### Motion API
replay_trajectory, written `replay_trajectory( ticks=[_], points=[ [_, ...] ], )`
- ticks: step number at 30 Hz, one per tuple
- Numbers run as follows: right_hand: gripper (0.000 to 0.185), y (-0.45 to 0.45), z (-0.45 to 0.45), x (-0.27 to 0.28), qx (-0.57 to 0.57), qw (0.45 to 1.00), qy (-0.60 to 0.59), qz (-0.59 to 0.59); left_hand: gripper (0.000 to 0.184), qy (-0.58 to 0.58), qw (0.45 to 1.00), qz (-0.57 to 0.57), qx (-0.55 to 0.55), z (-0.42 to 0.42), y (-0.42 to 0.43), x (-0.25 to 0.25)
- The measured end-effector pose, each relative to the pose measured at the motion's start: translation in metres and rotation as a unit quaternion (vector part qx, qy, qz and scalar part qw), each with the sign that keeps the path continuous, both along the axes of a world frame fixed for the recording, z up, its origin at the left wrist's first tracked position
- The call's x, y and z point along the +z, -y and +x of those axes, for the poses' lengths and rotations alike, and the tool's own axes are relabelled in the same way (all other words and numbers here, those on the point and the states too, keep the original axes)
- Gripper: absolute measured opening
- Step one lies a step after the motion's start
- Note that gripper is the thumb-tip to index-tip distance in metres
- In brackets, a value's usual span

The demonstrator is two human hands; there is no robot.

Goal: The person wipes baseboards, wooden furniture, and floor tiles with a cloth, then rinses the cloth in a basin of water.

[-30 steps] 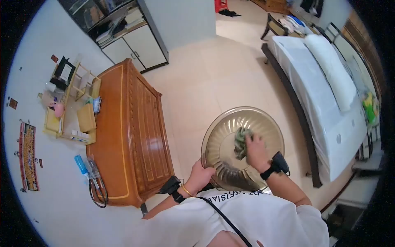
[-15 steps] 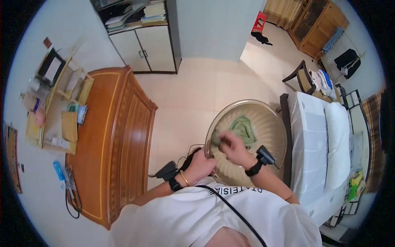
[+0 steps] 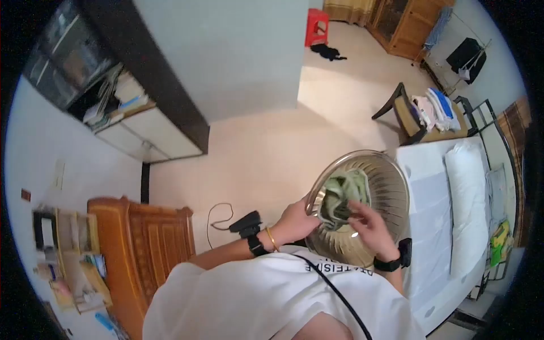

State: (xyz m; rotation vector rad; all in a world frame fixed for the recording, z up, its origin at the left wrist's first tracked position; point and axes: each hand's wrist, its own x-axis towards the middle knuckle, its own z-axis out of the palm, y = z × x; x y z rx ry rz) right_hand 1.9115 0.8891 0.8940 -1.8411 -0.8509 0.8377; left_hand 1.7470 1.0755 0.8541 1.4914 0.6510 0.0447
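A translucent brownish ribbed basin (image 3: 391, 170) is held tilted in front of my body. My left hand (image 3: 300, 220) is closed on its near left rim. Inside lies a crumpled green cloth (image 3: 354, 184), with a darker green part bunched toward the left wall. My right hand (image 3: 371, 226) is over the inside of the basin, its fingers stretched out and apart against the edge of the dark green part. The fingertips are slightly blurred. Both wrists carry black strapped devices.
A bed (image 3: 425, 192) with a white bolster stands close on the right. Beyond it is a chair (image 3: 416, 116) with folded clothes. A carved wooden cabinet (image 3: 153, 238) is on the left, and a thin cord (image 3: 212, 212) lies on the floor. Farther off stands a red stool (image 3: 316, 28).
My body and view have turned, and the basin has moved right toward the bed and tilted more. The green cloth is bunched differently. My right hand's fingers have spread out.
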Motion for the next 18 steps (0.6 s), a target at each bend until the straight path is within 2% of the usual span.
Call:
replay_trajectory(
  ticks=[1, 2, 5, 6, 8, 9, 10, 12, 14, 15, 18],
  points=[
    [0.040, -0.017, 0.034, 0.006, 0.068, 0.994, 0.044, -0.077, 0.062, 0.002, 1.000, -0.010, 0.003, 0.034, -0.014, -0.001],
    [0.033, -0.035, 0.057, 0.013, 0.057, 0.995, 0.068, -0.054, 0.057, 0.039, 0.999, 0.003, 0.035, 0.064, -0.024, -0.010],
    [0.027, -0.084, 0.141, 0.029, 0.075, 0.995, 0.051, -0.042, 0.052, 0.058, 0.997, 0.013, 0.053, 0.132, -0.059, -0.005],
    [0.015, -0.106, 0.162, 0.042, 0.060, 0.998, 0.027, 0.025, 0.047, 0.059, 0.995, -0.012, 0.075, 0.153, -0.070, 0.018],
    [0.011, -0.147, 0.212, 0.072, 0.120, 0.986, 0.009, 0.111, 0.046, 0.083, 0.990, 0.004, 0.112, 0.191, -0.090, 0.005],
    [0.012, -0.168, 0.235, 0.088, 0.152, 0.976, 0.000, 0.156, 0.046, 0.097, 0.986, 0.014, 0.133, 0.210, -0.102, -0.001],
    [0.022, -0.189, 0.252, 0.105, 0.171, 0.965, -0.047, 0.195, 0.050, 0.000, 0.994, -0.034, 0.103, 0.227, -0.122, 0.008],
    [0.028, -0.219, 0.287, 0.139, 0.245, 0.935, -0.124, 0.225, 0.050, 0.068, 0.987, -0.031, 0.145, 0.263, -0.145, -0.023],
    [0.028, -0.256, 0.329, 0.157, 0.328, 0.873, -0.231, 0.277, 0.052, 0.070, 0.985, -0.059, 0.148, 0.307, -0.179, -0.033],
    [0.027, -0.276, 0.351, 0.162, 0.378, 0.832, -0.274, 0.301, 0.051, 0.062, 0.985, -0.075, 0.145, 0.330, -0.199, -0.028],
    [0.041, -0.329, 0.404, 0.182, 0.400, 0.797, -0.304, 0.335, 0.049, 0.054, 0.988, -0.090, 0.109, 0.414, -0.269, -0.010]
  ],
)
